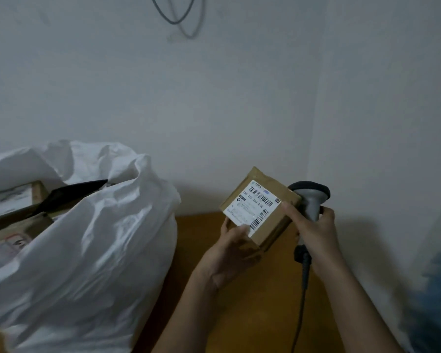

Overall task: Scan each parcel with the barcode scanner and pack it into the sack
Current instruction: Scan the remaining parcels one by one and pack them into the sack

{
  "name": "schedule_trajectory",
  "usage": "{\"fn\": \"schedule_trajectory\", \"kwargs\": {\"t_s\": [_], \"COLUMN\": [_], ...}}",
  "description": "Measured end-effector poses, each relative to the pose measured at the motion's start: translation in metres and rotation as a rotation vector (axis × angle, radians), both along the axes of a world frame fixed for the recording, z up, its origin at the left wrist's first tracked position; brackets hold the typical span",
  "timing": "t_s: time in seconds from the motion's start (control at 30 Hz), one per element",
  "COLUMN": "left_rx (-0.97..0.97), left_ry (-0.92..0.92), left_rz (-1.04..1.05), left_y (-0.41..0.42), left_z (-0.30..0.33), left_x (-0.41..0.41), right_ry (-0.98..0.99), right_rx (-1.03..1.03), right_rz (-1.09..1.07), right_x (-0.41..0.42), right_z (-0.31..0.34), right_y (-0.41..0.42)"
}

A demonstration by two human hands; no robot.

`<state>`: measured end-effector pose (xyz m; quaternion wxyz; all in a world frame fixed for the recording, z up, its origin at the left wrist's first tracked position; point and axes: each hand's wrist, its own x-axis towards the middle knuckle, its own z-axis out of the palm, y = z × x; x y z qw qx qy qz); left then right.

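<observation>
Left hand (236,247): grips lower corner of parcel (260,207), thumb on label, centre-right of frame.
Right hand (313,229): fingers wrapped round scanner (309,197) handle, thumb touching parcel edge.
Scanner: just beside parcel's right side, cable hanging down.
Sack (87,245): white, lower left, open, boxes (15,202) inside.

The left hand (233,247) holds a labelled cardboard parcel (260,207) from below; the right hand (313,229) grips the barcode scanner (309,197), thumb apparently touching the parcel. A white sack (87,240) holding boxes stands on the counter (252,314).
</observation>
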<state>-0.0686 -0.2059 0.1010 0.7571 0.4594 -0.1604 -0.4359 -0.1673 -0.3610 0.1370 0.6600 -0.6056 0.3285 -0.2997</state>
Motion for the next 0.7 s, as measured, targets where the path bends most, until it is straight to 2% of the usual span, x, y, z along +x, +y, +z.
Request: {"fn": "schedule_trajectory", "kwargs": {"t_s": [0.2, 0.37, 0.57, 0.7], "left_rx": [0.042, 0.152, 0.247, 0.226], "left_ry": [-0.09, -0.185, -0.117, 0.048], "left_rz": [0.056, -0.032, 0.209, 0.431], "left_y": [0.059, 0.091, 0.111, 0.105], "left_z": [0.014, 0.01, -0.002, -0.011], "left_x": [-0.015, -0.033, -0.039, -0.034], "right_ry": [-0.031, -0.028, 0.072, 0.082], "right_rx": [-0.004, -0.033, -0.121, -0.173], "right_rz": [0.105, 0.124, 0.142, 0.263], "right_x": [-0.036, -0.041, -0.033, -0.045], "right_z": [0.011, 0.014, 0.028, 0.046], "right_y": [0.029, 0.049, 0.062, 0.059]}}
